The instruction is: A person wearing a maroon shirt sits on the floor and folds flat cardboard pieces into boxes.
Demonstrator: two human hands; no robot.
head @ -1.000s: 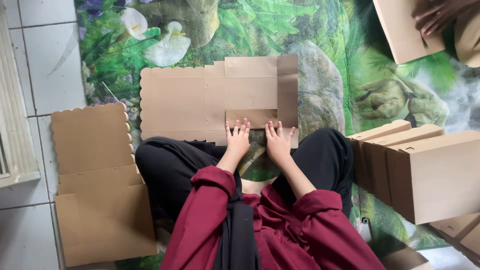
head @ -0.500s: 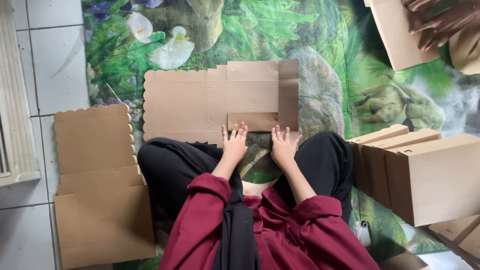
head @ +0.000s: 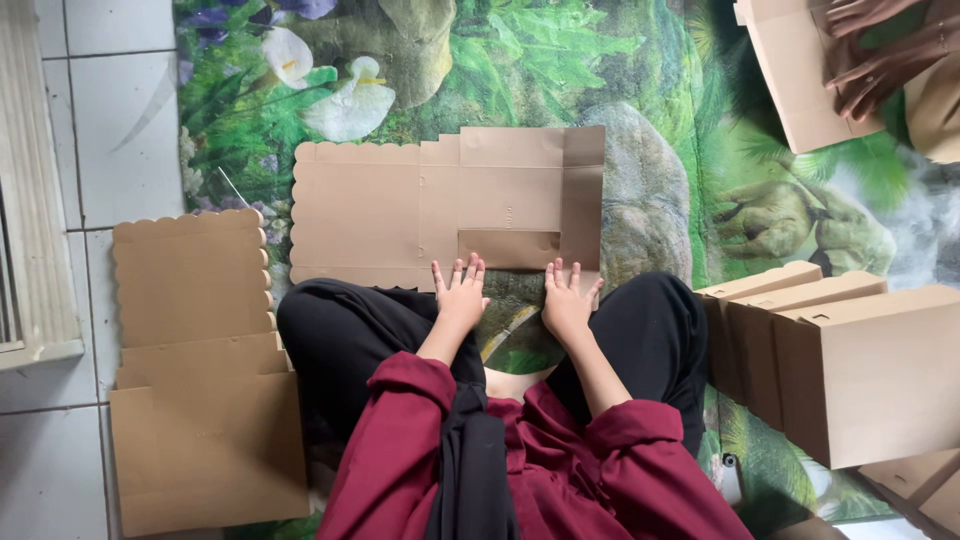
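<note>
The person sits cross-legged on a printed mat [head: 640,90], dark trousers, red sleeves. Both hands lie flat, palms down, fingers spread and gripping nothing. The left hand [head: 462,297] rests at the near edge of a flat box blank [head: 420,205], fingertips on the cardboard. The right hand [head: 568,303] lies just beside it, fingertips at the blank's near edge below a folded-in flap [head: 508,248]. The blank lies unfolded on the mat directly ahead of the knees, scalloped edge toward the person's left, one side panel folded along its right end.

A second flat blank [head: 195,370] lies on the tiled floor [head: 110,100] at the person's left. Assembled boxes [head: 850,360] stand in a row at the right. At the far right corner another person's hand [head: 885,55] rests on a further sheet [head: 795,75].
</note>
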